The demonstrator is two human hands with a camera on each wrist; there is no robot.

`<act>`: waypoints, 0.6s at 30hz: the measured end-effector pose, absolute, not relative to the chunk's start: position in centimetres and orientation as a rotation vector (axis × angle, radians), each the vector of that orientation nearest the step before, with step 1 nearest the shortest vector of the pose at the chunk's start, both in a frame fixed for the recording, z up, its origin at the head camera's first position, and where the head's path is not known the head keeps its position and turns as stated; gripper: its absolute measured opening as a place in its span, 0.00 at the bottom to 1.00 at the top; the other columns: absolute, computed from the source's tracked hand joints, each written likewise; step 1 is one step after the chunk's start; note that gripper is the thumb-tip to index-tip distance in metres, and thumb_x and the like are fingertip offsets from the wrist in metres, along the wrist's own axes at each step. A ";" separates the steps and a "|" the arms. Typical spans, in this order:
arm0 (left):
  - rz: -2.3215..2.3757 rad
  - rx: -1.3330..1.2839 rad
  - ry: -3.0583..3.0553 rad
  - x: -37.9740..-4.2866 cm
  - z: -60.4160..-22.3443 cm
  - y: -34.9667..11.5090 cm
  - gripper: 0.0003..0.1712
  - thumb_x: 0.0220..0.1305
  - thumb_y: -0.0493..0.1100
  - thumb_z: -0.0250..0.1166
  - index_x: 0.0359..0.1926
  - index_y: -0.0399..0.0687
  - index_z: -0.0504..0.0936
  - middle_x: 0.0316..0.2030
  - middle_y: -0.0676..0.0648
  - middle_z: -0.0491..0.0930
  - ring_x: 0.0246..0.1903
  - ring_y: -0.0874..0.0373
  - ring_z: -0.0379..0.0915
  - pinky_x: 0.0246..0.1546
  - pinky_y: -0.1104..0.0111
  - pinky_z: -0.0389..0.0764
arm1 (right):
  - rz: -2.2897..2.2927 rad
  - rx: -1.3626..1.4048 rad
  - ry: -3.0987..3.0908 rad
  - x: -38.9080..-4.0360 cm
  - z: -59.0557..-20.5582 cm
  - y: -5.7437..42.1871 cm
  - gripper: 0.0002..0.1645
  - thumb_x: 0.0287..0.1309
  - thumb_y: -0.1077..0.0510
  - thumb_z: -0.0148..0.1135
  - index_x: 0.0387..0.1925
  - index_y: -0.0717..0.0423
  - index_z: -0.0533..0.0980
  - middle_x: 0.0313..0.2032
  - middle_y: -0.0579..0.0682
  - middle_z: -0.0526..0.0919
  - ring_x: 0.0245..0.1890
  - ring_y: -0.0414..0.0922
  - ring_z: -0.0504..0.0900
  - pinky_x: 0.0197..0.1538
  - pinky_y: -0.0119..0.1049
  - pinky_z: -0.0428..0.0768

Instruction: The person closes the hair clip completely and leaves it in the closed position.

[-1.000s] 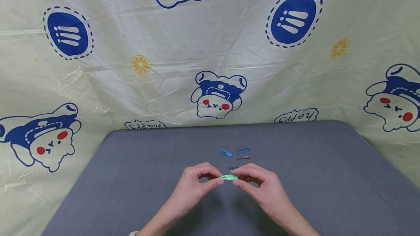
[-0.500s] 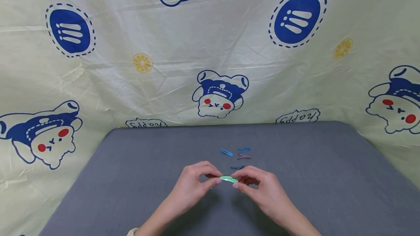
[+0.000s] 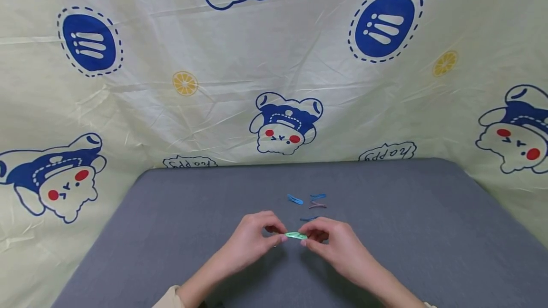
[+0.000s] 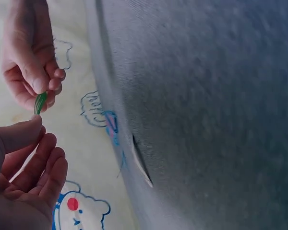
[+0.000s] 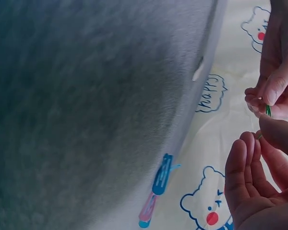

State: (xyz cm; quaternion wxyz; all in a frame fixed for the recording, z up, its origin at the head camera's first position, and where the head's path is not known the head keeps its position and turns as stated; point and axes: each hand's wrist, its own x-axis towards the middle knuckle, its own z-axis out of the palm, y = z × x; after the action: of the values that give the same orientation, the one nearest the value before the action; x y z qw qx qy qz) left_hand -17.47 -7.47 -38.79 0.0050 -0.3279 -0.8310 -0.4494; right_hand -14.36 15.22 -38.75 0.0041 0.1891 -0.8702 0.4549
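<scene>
A small green snap hair clip is stretched lengthwise between my two hands, above the grey table. My left hand pinches its left end between thumb and index finger. At the opposite end, the thumb and fingertips of my right hand pinch it too. In the left wrist view the green clip shows edge-on between the thumbs, its ends covered by fingertips. A pale, slender hair clip lies on the table beneath, mostly hidden behind my left hand in the head view.
Beyond the hands lie a bright blue clip, another blue clip, a pinkish clip and a dark blue clip. The grey table ends at a printed cream curtain behind.
The green clip has shifted slightly left and toward me and changed its tilt. My right hand has moved a little left with it; both hands keep their pinch.
</scene>
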 end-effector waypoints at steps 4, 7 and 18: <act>-1.408 -1.058 -2.651 -18.2 -39.4 -7.6 0.05 0.57 0.34 0.72 0.32 0.49 0.86 0.29 0.61 0.78 0.34 0.65 0.75 0.41 0.63 0.80 | 1.409 0.630 -2.771 -15.1 -39.2 15.3 0.07 0.57 0.59 0.71 0.37 0.44 0.83 0.32 0.38 0.81 0.30 0.37 0.79 0.36 0.33 0.79; -1.407 -1.068 -2.699 -18.9 -39.9 -7.5 0.06 0.57 0.34 0.72 0.31 0.50 0.86 0.28 0.61 0.77 0.33 0.67 0.75 0.40 0.67 0.79 | 1.389 0.665 -2.805 -15.6 -39.5 15.4 0.06 0.58 0.60 0.70 0.36 0.45 0.83 0.31 0.37 0.80 0.29 0.37 0.79 0.34 0.33 0.79; -1.372 -1.136 -2.831 -20.4 -40.7 -7.3 0.03 0.57 0.36 0.72 0.30 0.46 0.86 0.24 0.59 0.76 0.23 0.67 0.71 0.26 0.73 0.74 | 1.415 0.801 -2.880 -17.7 -40.3 15.8 0.05 0.55 0.62 0.70 0.35 0.52 0.84 0.28 0.39 0.82 0.29 0.38 0.80 0.32 0.33 0.78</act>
State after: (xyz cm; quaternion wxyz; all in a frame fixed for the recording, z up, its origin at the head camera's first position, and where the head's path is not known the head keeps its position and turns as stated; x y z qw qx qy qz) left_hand -20.44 -7.25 -40.74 -0.1016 -0.3379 -0.8420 -0.4081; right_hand -17.73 15.80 -40.34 -0.0826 0.2414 -0.8678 0.4265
